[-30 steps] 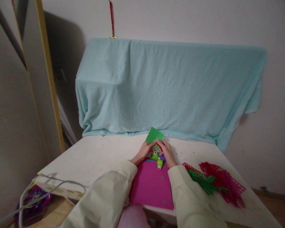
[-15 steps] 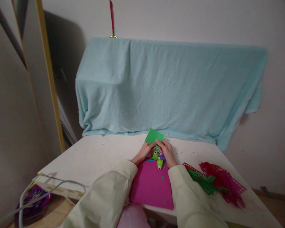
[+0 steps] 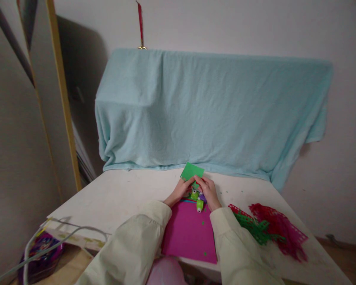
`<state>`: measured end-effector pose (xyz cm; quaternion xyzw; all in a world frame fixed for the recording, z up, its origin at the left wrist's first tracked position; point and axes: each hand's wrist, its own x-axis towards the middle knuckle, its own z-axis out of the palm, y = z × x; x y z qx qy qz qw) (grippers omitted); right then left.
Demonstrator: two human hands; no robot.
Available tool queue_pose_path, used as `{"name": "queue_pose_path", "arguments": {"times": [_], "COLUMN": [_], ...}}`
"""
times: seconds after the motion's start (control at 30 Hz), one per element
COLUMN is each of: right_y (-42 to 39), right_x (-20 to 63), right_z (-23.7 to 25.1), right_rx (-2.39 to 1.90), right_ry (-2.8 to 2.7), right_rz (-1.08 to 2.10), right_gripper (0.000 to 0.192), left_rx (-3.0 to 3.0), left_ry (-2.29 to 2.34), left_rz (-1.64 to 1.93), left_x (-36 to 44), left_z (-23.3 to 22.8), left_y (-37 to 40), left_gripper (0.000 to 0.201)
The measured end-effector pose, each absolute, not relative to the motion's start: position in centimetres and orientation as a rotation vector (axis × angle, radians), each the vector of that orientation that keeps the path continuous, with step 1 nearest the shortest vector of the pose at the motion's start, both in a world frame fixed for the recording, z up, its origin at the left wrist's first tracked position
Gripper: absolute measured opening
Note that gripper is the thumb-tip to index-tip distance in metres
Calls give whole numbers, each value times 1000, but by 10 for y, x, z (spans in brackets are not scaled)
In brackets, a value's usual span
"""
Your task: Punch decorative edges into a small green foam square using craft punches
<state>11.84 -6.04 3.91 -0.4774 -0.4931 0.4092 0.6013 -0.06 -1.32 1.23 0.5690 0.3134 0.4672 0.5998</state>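
Observation:
A green sheet of paper (image 3: pixel 192 170) is held up above the far middle of the table. My left hand (image 3: pixel 181 190) is closed on its near left side. My right hand (image 3: pixel 208 190) is closed at its near right corner, fingertips almost meeting the left ones. A bit of red shows between the hands, but most of it is hidden. Just below them lie two small green craft punches (image 3: pixel 199 205) with white buttons, and a purple one (image 3: pixel 202 196) partly behind my right hand. Under these is a stack of coloured paper with a magenta sheet (image 3: pixel 188 233) on top.
Perforated red and magenta paper (image 3: pixel 280 227) and perforated green paper (image 3: pixel 253 227) lie crumpled on the right of the white table (image 3: pixel 130 190). Tiny green bits are scattered about. A light blue cloth (image 3: pixel 213 107) hangs behind. Grey cables (image 3: pixel 74 229) cross the left corner.
The green paper has tipped slightly and sits a touch lower and further left. Both hands stay almost where they were.

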Motion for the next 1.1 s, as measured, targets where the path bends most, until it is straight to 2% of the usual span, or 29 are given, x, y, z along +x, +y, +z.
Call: {"name": "queue_pose_path", "arguments": {"times": [0.4, 1.1], "right_y": [-55, -52], "right_x": [121, 126], "right_z": [34, 31], "right_rx": [-1091, -1118], "right_ry": [-1185, -1142], "right_rz": [1028, 889], "right_gripper": [44, 45], "left_rx": [1251, 1291], "left_ry": [641, 665], "left_rz": [1135, 1162], "left_x": [0, -1], "left_z": [16, 6], "left_y": [-12, -5], "left_gripper": [45, 44]}}
